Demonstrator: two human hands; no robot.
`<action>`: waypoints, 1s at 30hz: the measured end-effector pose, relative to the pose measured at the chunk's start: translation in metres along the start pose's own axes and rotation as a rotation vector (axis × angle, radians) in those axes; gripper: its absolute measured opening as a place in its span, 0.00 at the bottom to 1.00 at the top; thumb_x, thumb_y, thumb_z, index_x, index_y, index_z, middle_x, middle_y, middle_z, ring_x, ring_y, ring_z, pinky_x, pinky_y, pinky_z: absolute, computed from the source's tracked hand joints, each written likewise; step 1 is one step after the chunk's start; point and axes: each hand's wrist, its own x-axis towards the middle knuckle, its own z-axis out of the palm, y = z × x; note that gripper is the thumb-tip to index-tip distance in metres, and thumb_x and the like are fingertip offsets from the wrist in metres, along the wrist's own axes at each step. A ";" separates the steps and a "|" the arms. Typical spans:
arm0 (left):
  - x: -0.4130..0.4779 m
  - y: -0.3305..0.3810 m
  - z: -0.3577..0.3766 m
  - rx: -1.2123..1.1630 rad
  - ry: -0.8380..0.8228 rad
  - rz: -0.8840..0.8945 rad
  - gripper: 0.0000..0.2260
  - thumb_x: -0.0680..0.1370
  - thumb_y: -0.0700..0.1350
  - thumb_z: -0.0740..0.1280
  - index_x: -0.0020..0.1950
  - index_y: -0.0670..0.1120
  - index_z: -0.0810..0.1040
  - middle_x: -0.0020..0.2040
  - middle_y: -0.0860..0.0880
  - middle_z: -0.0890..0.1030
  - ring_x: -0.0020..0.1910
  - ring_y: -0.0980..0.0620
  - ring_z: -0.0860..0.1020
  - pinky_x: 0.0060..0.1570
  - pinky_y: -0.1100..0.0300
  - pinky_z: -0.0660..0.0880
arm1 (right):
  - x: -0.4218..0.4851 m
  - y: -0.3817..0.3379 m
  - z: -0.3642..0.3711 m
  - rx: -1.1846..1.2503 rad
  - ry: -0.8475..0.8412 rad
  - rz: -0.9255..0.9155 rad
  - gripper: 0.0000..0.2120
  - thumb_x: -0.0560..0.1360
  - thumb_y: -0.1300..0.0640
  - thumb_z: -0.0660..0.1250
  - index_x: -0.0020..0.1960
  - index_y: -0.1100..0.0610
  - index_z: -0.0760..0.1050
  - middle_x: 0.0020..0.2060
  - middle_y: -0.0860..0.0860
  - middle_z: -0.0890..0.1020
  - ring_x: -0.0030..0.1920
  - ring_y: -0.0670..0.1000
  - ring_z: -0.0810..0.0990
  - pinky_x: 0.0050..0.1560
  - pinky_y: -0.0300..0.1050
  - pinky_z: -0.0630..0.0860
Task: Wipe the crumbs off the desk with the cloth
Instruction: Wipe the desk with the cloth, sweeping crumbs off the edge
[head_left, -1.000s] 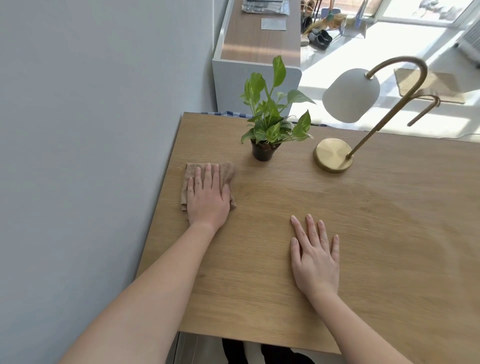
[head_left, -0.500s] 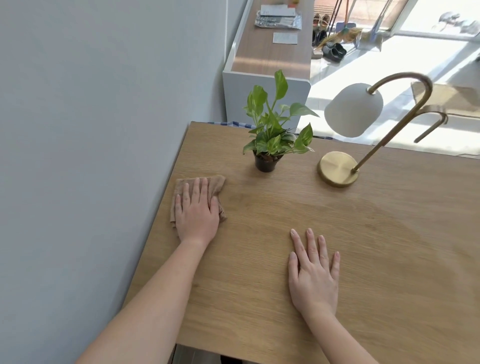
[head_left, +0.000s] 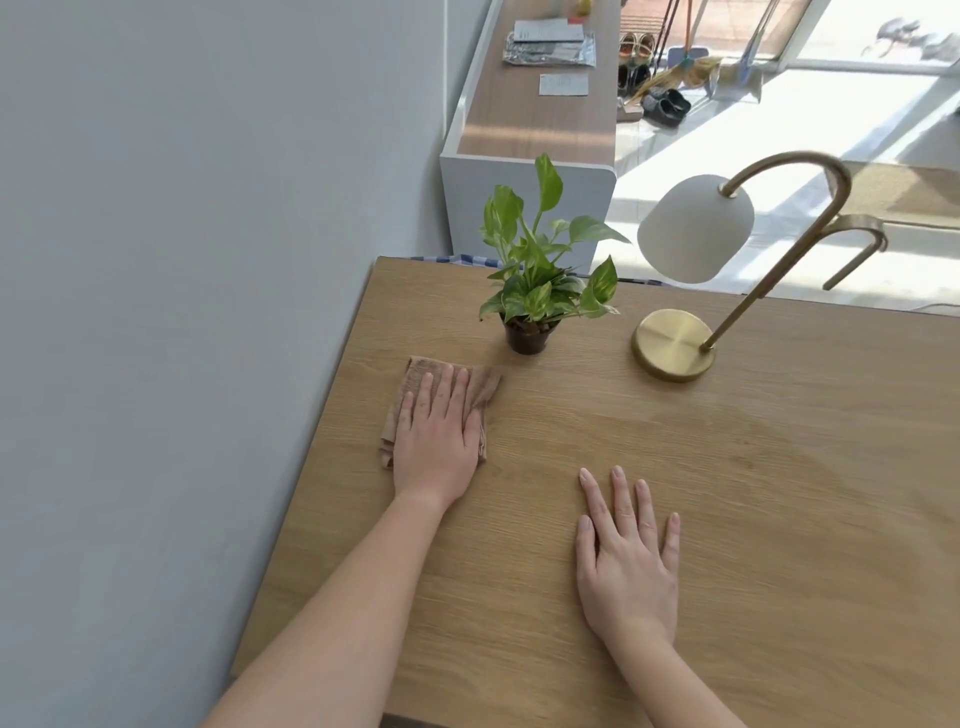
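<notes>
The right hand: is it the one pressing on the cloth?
No, the right hand lies flat on the bare desk, while the left hand presses the cloth.

Your left hand (head_left: 436, 441) and right hand (head_left: 628, 566) are both bare. Your left forearm (head_left: 353, 613) and right forearm (head_left: 670, 686) are bare too, right down to the lower edge of the view. The fingernails (head_left: 617, 473) on your right hand are short and plain, with rounded tips.
</notes>
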 end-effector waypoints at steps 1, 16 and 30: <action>-0.005 -0.003 0.000 -0.010 0.004 -0.016 0.27 0.88 0.60 0.44 0.88 0.56 0.45 0.87 0.56 0.46 0.87 0.53 0.44 0.85 0.49 0.43 | 0.000 -0.001 0.000 0.007 -0.001 -0.001 0.27 0.86 0.40 0.43 0.82 0.28 0.37 0.84 0.37 0.43 0.84 0.43 0.37 0.84 0.57 0.37; 0.030 0.028 -0.001 -0.034 0.029 -0.200 0.28 0.88 0.59 0.42 0.87 0.54 0.41 0.88 0.53 0.42 0.87 0.48 0.42 0.84 0.46 0.40 | -0.008 -0.005 -0.007 -0.112 0.003 0.072 0.27 0.87 0.41 0.43 0.82 0.29 0.37 0.84 0.38 0.42 0.84 0.44 0.36 0.84 0.57 0.36; -0.043 -0.021 -0.032 -0.305 0.205 -0.091 0.18 0.87 0.51 0.57 0.72 0.48 0.79 0.72 0.50 0.79 0.74 0.50 0.72 0.75 0.50 0.69 | -0.007 -0.022 -0.022 0.083 0.100 0.119 0.23 0.86 0.47 0.57 0.80 0.38 0.67 0.82 0.44 0.66 0.84 0.51 0.59 0.84 0.61 0.48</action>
